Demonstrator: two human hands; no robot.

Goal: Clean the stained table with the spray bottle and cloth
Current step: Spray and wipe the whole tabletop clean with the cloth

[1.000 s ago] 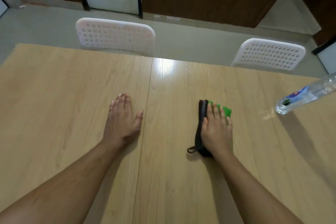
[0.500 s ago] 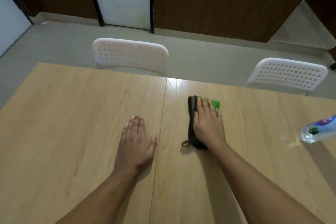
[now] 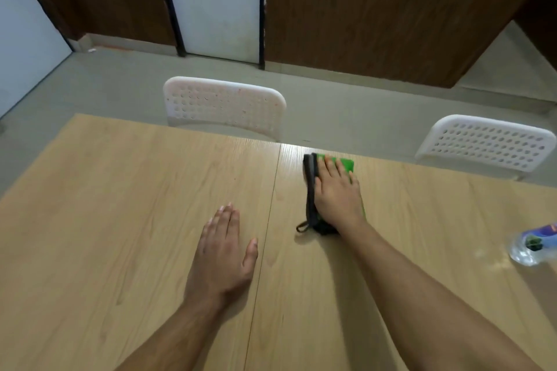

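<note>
A folded green and black cloth (image 3: 310,190) lies near the far edge of the light wooden table (image 3: 120,205). My right hand (image 3: 336,193) presses flat on the cloth with straight fingers and covers most of it. My left hand (image 3: 221,253) rests flat on the bare tabletop, closer to me and left of the table's seam. The clear spray bottle (image 3: 533,244) lies on its side at the right edge of the view, only partly visible.
Two white perforated chairs stand behind the table's far edge, one (image 3: 224,105) at centre and one (image 3: 488,141) at right. Grey floor, wooden wall panels and a white door lie beyond. A seam runs down the tabletop between my hands.
My right hand has pushed the cloth away from me toward the table's far edge. My left hand stays flat on the table. The view has tilted up, showing more of the room.
</note>
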